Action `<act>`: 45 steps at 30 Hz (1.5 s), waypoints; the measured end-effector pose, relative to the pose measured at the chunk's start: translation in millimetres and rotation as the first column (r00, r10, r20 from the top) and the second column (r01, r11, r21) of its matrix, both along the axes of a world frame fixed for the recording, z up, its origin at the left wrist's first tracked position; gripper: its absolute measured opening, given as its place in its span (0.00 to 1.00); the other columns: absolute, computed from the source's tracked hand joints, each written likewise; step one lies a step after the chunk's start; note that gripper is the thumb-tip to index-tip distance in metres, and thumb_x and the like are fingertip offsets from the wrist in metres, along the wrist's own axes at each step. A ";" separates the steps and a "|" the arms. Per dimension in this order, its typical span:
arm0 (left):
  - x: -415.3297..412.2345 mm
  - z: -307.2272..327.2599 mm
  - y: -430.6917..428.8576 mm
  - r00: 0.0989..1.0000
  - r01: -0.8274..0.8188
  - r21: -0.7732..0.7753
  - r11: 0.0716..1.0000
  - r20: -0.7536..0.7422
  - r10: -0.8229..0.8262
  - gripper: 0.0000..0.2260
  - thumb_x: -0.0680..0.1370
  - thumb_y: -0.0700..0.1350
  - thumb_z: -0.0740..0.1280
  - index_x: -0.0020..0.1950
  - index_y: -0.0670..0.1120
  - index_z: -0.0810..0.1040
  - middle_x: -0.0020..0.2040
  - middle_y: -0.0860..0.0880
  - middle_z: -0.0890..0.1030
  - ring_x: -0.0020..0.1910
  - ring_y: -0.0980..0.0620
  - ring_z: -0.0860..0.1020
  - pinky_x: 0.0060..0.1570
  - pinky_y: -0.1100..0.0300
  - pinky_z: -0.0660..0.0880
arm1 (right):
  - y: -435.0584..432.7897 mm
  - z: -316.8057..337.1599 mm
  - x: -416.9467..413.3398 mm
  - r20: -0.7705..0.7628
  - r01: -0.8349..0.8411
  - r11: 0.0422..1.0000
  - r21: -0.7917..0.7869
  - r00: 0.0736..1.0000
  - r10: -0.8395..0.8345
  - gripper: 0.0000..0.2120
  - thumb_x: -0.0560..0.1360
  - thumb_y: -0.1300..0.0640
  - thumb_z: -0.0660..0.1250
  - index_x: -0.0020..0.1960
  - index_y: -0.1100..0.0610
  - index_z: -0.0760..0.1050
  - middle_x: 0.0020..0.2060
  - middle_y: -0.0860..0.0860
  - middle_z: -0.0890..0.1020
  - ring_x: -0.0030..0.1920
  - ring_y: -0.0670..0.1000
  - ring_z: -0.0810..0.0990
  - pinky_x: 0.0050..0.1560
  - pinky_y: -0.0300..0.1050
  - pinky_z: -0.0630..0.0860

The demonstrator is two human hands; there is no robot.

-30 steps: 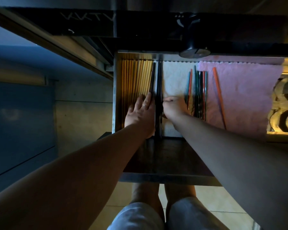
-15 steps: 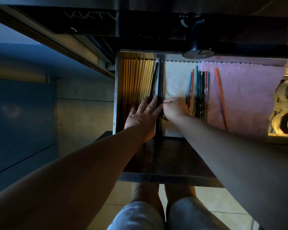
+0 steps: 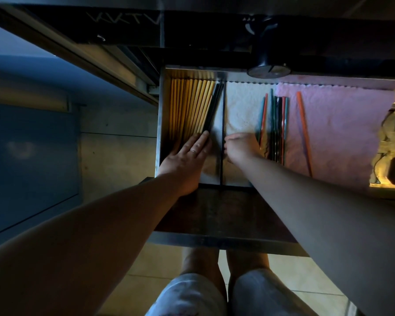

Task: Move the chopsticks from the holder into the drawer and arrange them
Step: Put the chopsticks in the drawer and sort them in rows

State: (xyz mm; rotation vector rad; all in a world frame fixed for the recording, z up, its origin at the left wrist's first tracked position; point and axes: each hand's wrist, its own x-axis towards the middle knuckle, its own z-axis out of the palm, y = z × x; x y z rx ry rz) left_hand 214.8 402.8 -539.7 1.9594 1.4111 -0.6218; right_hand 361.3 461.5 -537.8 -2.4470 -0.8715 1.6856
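The drawer [image 3: 160, 124] stands pulled out, split by a dark divider [image 3: 222, 110] running from its near edge to its far edge.

Left compartment: a row of yellow chopsticks [image 3: 187, 106] lies lengthwise against the drawer's left wall. The black chopsticks [image 3: 213, 108] lie along the right side of that row, slanted, with their far tips close to the divider and their near ends under the fingertips.

The left hand [image 3: 185, 158] lies flat with the fingers straight and together, pressing down on the near ends of the yellow and black chopsticks. A ring [image 3: 192, 151] shows on one finger.

The right hand [image 3: 241, 149] rests in the right compartment just beside the divider, knuckles up and fingers curled under. Whether it holds anything cannot be determined.

Right compartment: a white cloth [image 3: 242, 106] lines the floor next to the divider, and a pink cloth [image 3: 340, 124] covers the part toward the drawer's right edge. A bundle of coloured chopsticks [image 3: 275, 124] lies lengthwise where the two cloths meet, just right of the right hand. One orange chopstick [image 3: 304, 133] lies apart from it on the pink cloth, slightly slanted.
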 end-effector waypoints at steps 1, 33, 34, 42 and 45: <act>0.1 -0.2 -0.8 0.999 -0.033 -0.007 0.999 -0.004 0.033 0.39 0.78 0.39 0.58 0.78 0.55 0.35 0.75 0.57 0.27 0.76 0.54 0.34 0.70 0.44 0.60 | -1.1 1.6 -0.9 0.016 -0.037 0.999 0.017 0.999 0.037 0.11 0.76 0.61 0.62 0.53 0.57 0.82 0.53 0.55 0.84 0.52 0.55 0.82 0.54 0.45 0.78; 14.6 8.6 9.5 0.926 -0.377 -0.277 0.884 -0.146 0.349 0.48 0.77 0.48 0.67 0.76 0.48 0.28 0.76 0.48 0.27 0.78 0.44 0.40 0.73 0.42 0.53 | 1.2 10.9 2.6 0.016 -0.177 0.980 0.088 0.984 0.177 0.15 0.77 0.58 0.62 0.63 0.57 0.78 0.62 0.52 0.80 0.61 0.52 0.78 0.50 0.33 0.66; 14.3 8.1 10.4 0.928 -0.370 -0.284 0.885 -0.150 0.340 0.48 0.77 0.49 0.67 0.76 0.48 0.28 0.75 0.48 0.27 0.78 0.44 0.40 0.73 0.42 0.53 | 0.2 10.7 3.1 0.018 -0.177 0.980 0.086 0.984 0.176 0.15 0.77 0.57 0.62 0.63 0.57 0.78 0.62 0.52 0.80 0.61 0.51 0.78 0.49 0.31 0.66; 14.1 11.8 5.3 0.937 -0.345 -0.224 0.912 -0.144 0.319 0.47 0.77 0.49 0.66 0.76 0.49 0.28 0.73 0.51 0.23 0.77 0.47 0.36 0.72 0.42 0.54 | -7.6 5.8 5.9 0.011 -0.171 0.983 0.068 0.985 0.171 0.16 0.77 0.59 0.62 0.63 0.57 0.77 0.63 0.53 0.79 0.63 0.52 0.77 0.54 0.34 0.65; 15.3 9.2 7.3 0.937 -0.341 -0.256 0.904 -0.174 0.304 0.49 0.76 0.52 0.67 0.76 0.48 0.28 0.76 0.49 0.28 0.77 0.47 0.37 0.73 0.43 0.52 | -9.4 4.2 6.7 0.012 -0.182 0.980 0.078 0.983 0.182 0.16 0.77 0.59 0.62 0.63 0.57 0.77 0.63 0.53 0.79 0.63 0.52 0.77 0.54 0.34 0.65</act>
